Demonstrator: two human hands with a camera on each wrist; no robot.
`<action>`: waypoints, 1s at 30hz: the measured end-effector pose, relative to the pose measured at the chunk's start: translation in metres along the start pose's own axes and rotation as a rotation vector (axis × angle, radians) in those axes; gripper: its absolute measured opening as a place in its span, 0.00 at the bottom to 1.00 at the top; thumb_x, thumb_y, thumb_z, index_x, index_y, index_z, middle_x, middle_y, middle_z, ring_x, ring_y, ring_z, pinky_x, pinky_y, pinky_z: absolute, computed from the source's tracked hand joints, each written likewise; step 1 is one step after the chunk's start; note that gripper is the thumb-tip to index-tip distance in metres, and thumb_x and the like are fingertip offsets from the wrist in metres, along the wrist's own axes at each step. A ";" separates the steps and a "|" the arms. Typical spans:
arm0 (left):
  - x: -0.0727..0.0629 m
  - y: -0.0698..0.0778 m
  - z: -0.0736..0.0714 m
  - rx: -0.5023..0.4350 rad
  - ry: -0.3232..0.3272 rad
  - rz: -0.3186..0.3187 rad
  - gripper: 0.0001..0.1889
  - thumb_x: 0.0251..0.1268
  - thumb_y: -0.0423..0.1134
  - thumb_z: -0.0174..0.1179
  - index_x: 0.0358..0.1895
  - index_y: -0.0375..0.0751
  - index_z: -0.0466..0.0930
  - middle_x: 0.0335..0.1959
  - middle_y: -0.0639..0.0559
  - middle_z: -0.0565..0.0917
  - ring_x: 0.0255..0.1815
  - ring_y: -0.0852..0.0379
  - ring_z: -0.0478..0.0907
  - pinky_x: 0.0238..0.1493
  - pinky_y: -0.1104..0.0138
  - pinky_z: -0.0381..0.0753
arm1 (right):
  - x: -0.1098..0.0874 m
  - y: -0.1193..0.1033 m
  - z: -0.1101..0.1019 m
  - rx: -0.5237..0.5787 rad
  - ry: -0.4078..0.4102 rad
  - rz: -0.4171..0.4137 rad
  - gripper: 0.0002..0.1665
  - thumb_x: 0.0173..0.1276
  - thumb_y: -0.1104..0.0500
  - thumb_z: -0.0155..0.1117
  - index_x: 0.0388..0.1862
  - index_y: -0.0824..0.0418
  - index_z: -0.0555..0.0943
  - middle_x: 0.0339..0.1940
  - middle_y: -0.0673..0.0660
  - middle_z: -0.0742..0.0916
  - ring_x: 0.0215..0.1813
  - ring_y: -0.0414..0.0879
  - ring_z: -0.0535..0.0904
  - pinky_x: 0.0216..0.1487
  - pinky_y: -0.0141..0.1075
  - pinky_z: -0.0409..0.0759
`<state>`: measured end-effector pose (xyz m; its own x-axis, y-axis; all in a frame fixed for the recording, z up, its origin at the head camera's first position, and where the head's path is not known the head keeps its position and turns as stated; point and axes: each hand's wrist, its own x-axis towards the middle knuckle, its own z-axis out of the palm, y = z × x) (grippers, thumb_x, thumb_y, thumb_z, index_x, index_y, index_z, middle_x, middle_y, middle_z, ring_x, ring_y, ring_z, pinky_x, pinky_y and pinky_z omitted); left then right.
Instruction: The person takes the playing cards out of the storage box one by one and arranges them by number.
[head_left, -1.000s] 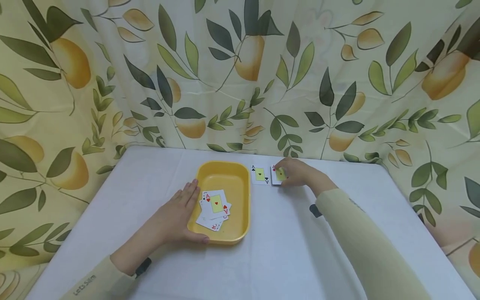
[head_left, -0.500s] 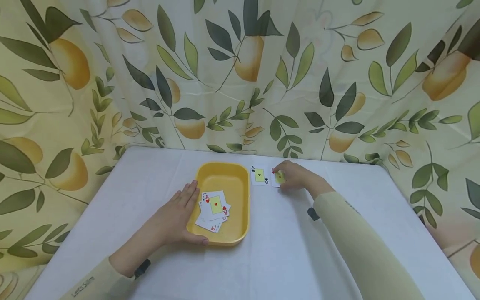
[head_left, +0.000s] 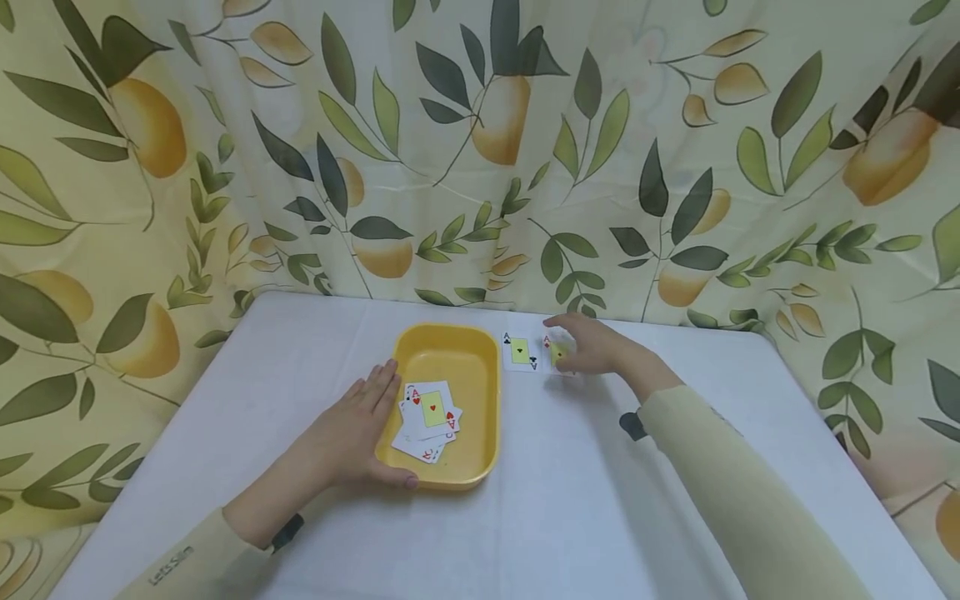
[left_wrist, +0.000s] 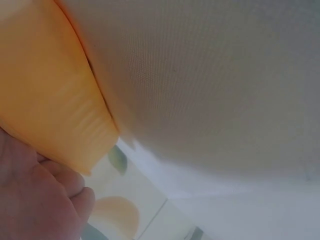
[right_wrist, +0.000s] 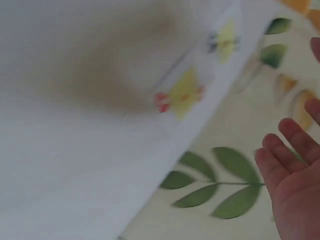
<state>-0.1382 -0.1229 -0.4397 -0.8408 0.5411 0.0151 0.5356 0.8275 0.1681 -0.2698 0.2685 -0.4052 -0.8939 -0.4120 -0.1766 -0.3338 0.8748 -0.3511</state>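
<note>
My right hand [head_left: 600, 346] hovers at a red ace playing card [head_left: 555, 357], thumb and fingers spread apart. The right wrist view shows the same hand [right_wrist: 295, 185] with its fingers stretched out, away from the card [right_wrist: 183, 96]. To the card's left lies an ace of clubs [head_left: 519, 352], face up in line with it. My left hand [head_left: 341, 437] rests against a yellow tray [head_left: 459, 358], fingers straight along its left rim and thumb at the near edge. Inside the tray, an ace of hearts [head_left: 432, 408] tops a loose pile of cards.
A white cloth [head_left: 570, 517] covers the table. Behind it hangs a curtain [head_left: 465, 208] printed with fruit and leaves, close to the table's far edge and the two laid-out cards.
The red ace has settled flat beside the ace of clubs. My right fingers have let go of it and spread wider. The left hand and tray have stayed in place.
</note>
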 end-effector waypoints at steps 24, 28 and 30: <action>0.002 -0.001 -0.002 0.029 -0.044 0.001 0.77 0.34 0.93 0.39 0.79 0.31 0.46 0.82 0.38 0.41 0.82 0.41 0.42 0.79 0.50 0.52 | 0.005 -0.165 0.064 -0.084 -0.229 -0.361 0.50 0.54 0.45 0.78 0.76 0.46 0.67 0.76 0.51 0.70 0.76 0.49 0.65 0.75 0.47 0.66; 0.001 -0.002 -0.002 0.035 -0.031 0.016 0.76 0.36 0.93 0.40 0.79 0.29 0.47 0.82 0.37 0.42 0.82 0.41 0.43 0.79 0.50 0.52 | 0.013 -0.168 0.074 -0.160 -0.226 -0.323 0.48 0.54 0.45 0.79 0.74 0.44 0.70 0.75 0.52 0.71 0.75 0.50 0.67 0.74 0.47 0.67; 0.000 -0.002 -0.002 0.034 -0.028 0.019 0.76 0.37 0.92 0.41 0.79 0.29 0.47 0.82 0.37 0.42 0.82 0.40 0.44 0.79 0.50 0.53 | 0.016 -0.170 0.077 -0.177 -0.228 -0.313 0.47 0.53 0.46 0.79 0.73 0.44 0.72 0.74 0.52 0.72 0.74 0.50 0.68 0.74 0.47 0.68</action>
<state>-0.1395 -0.1249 -0.4379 -0.8281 0.5606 -0.0100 0.5544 0.8214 0.1340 -0.2045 0.0937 -0.4197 -0.6586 -0.6934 -0.2924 -0.6427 0.7204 -0.2608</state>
